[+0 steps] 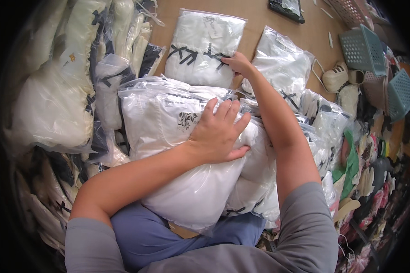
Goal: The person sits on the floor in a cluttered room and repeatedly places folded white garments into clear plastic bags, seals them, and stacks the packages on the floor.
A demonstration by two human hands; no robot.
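Observation:
My left hand (216, 132) lies with fingers spread on top of a pile of clear plastic bags in front of me. The uppermost bag (157, 118) holds a folded white garment and shows a dark leafy print. Farther out, my right hand (238, 64) grips the right edge of a bagged white garment with black bows (205, 43), which lies flat at the far side of the pile. The right thumb is partly hidden. Just right of that hand rests another bagged white garment (278, 59).
Cream garments in plastic bags (54, 109) are heaped on the left. A cream sneaker (335, 77) lies on the wooden floor (310, 20) at right, near a blue plastic basket (362, 49). Mixed clothes, including green cloth (348, 157), spread along the right side.

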